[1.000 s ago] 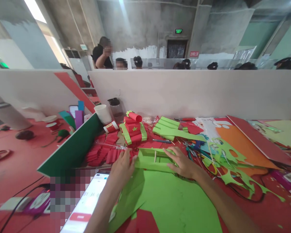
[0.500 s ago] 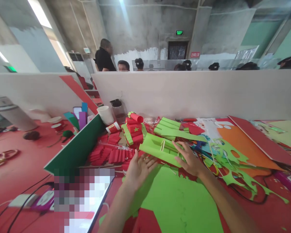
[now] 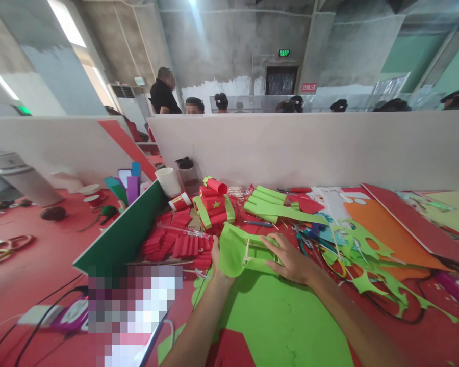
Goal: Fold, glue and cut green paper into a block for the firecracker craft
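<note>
A light green sheet of paper [image 3: 229,250] is curved around a small frame of thin pale wooden sticks [image 3: 247,248]. My left hand [image 3: 219,270] holds the sheet's left end from behind and below, bending it upward; most of its fingers are hidden by the paper. At the right end, my right hand [image 3: 290,257] grips the stick frame between thumb and fingers. Under both hands lies a larger green sheet [image 3: 286,321]. Just beyond, a red paper model with green strips and a gold star [image 3: 215,205] stands by folded red pieces [image 3: 185,246].
Rolled green paper [image 3: 270,196] and a pen [image 3: 258,223] lie beyond my hands. Pliers [image 3: 304,242] and green cut-outs [image 3: 361,255] are to the right. A green board [image 3: 118,229] stands on the left, near a lit screen [image 3: 141,316]. A white partition [image 3: 309,150] crosses the back.
My left hand has gone from lying open, palm up, to holding the green sheet's left end, which now bends upward. The sheet and frame have turned in my hands.
</note>
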Demonstrator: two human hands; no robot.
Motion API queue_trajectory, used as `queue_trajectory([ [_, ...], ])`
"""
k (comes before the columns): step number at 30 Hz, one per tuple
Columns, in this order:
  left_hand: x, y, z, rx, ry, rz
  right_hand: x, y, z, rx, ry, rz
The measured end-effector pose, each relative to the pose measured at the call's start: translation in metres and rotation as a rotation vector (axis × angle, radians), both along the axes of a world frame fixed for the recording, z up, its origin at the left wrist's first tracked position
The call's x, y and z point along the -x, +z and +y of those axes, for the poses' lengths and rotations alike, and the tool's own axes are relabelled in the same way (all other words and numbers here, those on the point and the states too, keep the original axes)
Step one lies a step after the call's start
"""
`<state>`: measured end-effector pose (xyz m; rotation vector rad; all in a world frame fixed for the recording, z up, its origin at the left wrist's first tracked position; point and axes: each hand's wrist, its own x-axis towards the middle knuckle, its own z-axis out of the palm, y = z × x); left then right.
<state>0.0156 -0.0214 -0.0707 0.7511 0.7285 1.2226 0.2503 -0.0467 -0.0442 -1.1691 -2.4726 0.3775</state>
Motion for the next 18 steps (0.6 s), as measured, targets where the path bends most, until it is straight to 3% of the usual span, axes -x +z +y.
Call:
queue_trajectory([
  [4, -0.012, 0.017, -0.004, 0.074, 0.132, -0.13, 0.001, -0.001, 0.002, 0.005, 0.007, -0.001],
  [9, -0.002, 0.033, 0.012, 0.161, 0.111, -0.022, 0.0, 0.0, 0.002, 0.01, 0.019, 0.017],
  [14, 0.038, 0.046, 0.035, -0.041, 0.029, 0.42, -0.001, 0.001, 0.003, 0.045, 0.033, 0.016],
  [18, 0.057, 0.061, 0.044, -0.484, -0.146, 1.12, -0.002, 0.003, 0.003, 0.059, 0.034, 0.012],
])
